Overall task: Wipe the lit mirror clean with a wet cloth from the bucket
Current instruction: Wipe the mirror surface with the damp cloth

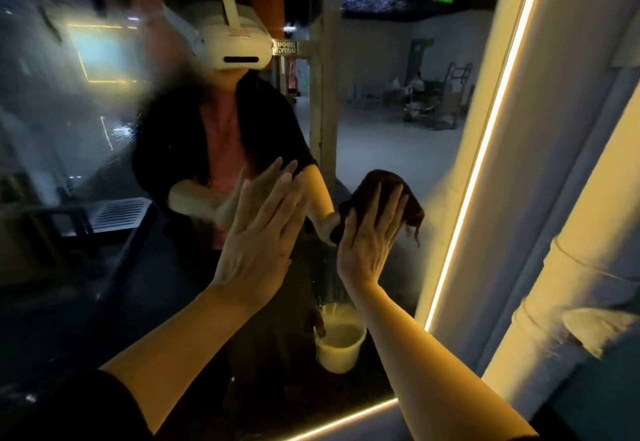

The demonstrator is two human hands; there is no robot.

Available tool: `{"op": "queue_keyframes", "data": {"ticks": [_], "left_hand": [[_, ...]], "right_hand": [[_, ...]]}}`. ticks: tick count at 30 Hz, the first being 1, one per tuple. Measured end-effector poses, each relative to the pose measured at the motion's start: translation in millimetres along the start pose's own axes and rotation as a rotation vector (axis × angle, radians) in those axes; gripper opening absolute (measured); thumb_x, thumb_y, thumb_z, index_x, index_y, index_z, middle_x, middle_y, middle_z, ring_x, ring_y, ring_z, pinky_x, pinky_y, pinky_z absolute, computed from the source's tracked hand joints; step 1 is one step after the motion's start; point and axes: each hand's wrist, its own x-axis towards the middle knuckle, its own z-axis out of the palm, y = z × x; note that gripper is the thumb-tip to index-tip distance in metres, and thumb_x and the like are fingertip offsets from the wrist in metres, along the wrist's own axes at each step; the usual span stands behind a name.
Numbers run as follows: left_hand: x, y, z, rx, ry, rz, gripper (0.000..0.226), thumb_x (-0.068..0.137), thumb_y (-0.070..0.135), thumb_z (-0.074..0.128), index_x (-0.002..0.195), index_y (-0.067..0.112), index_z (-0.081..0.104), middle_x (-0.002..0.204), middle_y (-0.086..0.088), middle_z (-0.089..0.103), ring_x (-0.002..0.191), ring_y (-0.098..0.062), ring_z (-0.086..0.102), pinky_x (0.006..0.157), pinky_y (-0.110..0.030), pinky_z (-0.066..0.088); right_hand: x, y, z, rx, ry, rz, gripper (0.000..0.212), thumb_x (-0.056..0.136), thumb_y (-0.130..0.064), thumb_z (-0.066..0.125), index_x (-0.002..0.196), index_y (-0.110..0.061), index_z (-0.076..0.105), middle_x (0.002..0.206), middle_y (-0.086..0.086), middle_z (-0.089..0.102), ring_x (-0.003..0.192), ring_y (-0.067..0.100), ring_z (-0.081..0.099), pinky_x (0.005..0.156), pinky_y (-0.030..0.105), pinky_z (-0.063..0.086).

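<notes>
We press a dark brown cloth (408, 194), soft, matt and frayed at its hanging corner, under our right grip (369, 232). The mirror (381, 135) beneath it is smooth, glossy glass, smeared and hazy far left of the grip. Below, the reflected bucket (341, 345) looks smooth pale plastic.

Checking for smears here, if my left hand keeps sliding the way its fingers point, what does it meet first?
The left hand lies flat on the mirror, fingers aimed up and slightly right. Along that line there is only bare glass; the cloth under the right hand sits off to the side. Depth is hard to judge.
</notes>
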Motion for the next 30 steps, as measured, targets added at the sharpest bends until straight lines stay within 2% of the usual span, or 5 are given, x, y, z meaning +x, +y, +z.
{"op": "queue_keyframes", "data": {"ticks": [4,12,17,24,30], "left_hand": [[13.0,22.3,2.9,0.044,-0.027,0.07,0.107,0.075,0.028,0.077,0.155,0.006,0.009,0.164,-0.014,-0.002,0.151,-0.03,0.0,0.119,-0.054,-0.013],[30.8,41.8,16.6,0.257,-0.174,0.074,0.118,0.082,0.05,0.067,0.153,0.009,-0.018,0.157,-0.017,-0.03,0.146,-0.034,-0.024,0.117,-0.063,-0.002],[32.5,45.0,17.2,0.296,-0.201,0.069,0.122,0.08,0.059,0.066,0.153,0.009,-0.017,0.158,-0.018,-0.027,0.147,-0.036,-0.02,0.117,-0.064,-0.001],[33.9,46.6,16.6,0.317,-0.217,0.08,0.124,0.08,0.063,0.063,0.151,0.008,-0.023,0.157,-0.02,-0.03,0.147,-0.037,-0.021,0.115,-0.065,-0.005],[32.3,44.1,24.8,0.188,-0.112,0.082,0.119,0.074,0.052,0.073,0.157,0.012,-0.003,0.163,-0.015,-0.013,0.15,-0.032,-0.009,0.117,-0.061,-0.005]], "right_hand": [[-9.3,22.7,-4.9,-0.029,-0.084,-0.102,0.065,0.104,-0.043,0.025,0.154,-0.039,-0.018,0.163,-0.003,-0.017,0.152,0.026,-0.014,0.121,0.058,0.004],[59.7,71.8,-30.4,0.04,0.084,-0.009,0.061,0.104,-0.038,0.03,0.155,-0.027,-0.002,0.163,0.017,0.006,0.151,0.037,0.001,0.119,0.064,0.01],[23.6,98.5,-25.8,-0.013,-0.002,-0.052,0.065,0.104,-0.038,0.032,0.156,-0.037,-0.008,0.165,0.006,0.001,0.152,0.035,-0.001,0.118,0.066,0.012],[118.3,108.2,-56.7,-0.027,0.173,-0.198,0.055,0.106,-0.034,0.032,0.155,-0.02,0.01,0.16,0.024,0.017,0.149,0.043,0.011,0.121,0.056,0.016],[-4.4,126.7,-31.1,-0.07,-0.106,-0.102,0.066,0.103,-0.034,0.037,0.158,-0.024,0.003,0.164,0.014,0.0,0.151,0.039,0.001,0.118,0.063,0.017]]}}
